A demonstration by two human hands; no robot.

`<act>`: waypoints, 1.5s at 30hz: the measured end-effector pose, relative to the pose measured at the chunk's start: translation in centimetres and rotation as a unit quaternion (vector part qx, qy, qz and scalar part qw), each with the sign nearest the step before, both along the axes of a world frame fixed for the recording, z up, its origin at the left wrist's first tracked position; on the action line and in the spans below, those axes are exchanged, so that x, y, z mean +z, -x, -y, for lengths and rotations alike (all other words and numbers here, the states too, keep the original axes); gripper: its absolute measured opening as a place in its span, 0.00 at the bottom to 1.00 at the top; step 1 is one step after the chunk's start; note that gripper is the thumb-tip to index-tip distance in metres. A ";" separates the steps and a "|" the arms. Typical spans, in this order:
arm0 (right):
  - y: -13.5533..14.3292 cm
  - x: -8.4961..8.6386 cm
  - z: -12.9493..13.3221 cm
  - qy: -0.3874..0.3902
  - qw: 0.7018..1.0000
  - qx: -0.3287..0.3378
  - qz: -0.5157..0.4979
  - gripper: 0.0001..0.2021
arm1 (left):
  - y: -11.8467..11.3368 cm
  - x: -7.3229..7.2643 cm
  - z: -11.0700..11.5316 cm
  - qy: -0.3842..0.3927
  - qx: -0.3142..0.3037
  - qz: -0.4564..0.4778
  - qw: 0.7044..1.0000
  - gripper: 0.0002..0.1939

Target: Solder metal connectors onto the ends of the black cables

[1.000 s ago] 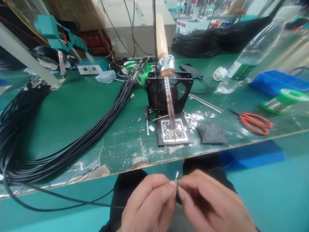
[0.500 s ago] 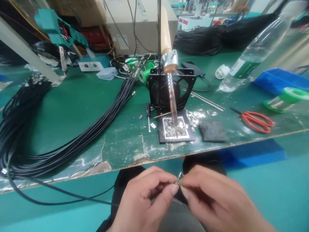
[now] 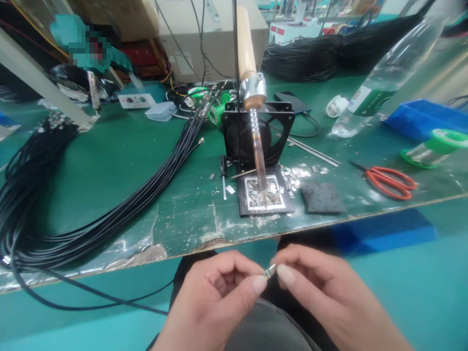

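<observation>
My left hand (image 3: pixel 219 295) is closed in a pinch on a small silvery metal connector (image 3: pixel 269 272) with specks of colour at its lower end. My right hand (image 3: pixel 321 292) pinches the connector's upper right end, thumb and forefinger pressed against it. Both hands are over my lap, just below the table's front edge. A black cable (image 3: pixel 120 305) runs from the left and disappears behind my left wrist; whether it joins the connector is hidden.
A soldering iron (image 3: pixel 258 141) points down over a tray (image 3: pixel 250 207) of small metal parts, before a black fan (image 3: pixel 234 131). A cable bundle (image 3: pixel 161 187) lies left. Red-handled scissors (image 3: pixel 391 183), a dark pad (image 3: pixel 321 197), a solder spool (image 3: pixel 426 153) and a bottle (image 3: pixel 383 83) are right.
My right thumb has moved up onto the connector's end, and the connector has turned slightly between my fingers. The view has shifted a little; the table things stay in place.
</observation>
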State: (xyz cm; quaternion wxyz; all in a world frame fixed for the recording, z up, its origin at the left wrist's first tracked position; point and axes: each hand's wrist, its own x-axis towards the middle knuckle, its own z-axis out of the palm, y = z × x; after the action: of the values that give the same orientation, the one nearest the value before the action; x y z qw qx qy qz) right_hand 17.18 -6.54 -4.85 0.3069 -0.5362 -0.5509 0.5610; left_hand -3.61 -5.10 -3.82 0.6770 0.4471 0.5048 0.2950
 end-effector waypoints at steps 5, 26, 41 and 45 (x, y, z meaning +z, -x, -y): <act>0.4 -0.1 0.2 0.019 1.000 -0.004 -0.013 0.17 | -0.3 0.0 -0.1 0.004 0.007 0.004 1.000 0.11; 0.1 -0.4 0.1 -0.036 0.999 -0.008 0.027 0.15 | -1.6 -0.2 0.5 0.078 0.019 -0.029 0.996 0.14; 0.3 -1.0 0.1 -0.078 0.995 -0.018 0.066 0.13 | -1.6 -0.9 0.7 0.121 0.023 0.040 0.992 0.21; -0.7 -0.6 0.4 -0.239 0.958 -0.052 0.149 0.04 | -1.4 -0.7 0.6 0.107 0.018 0.005 0.994 0.20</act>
State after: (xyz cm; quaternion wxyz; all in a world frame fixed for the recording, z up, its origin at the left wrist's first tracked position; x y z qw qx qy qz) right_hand 17.84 -6.96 -5.48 0.3695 -0.5526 -0.6795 0.3104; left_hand -2.21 -5.75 -4.51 0.7180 0.3619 0.5379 0.2534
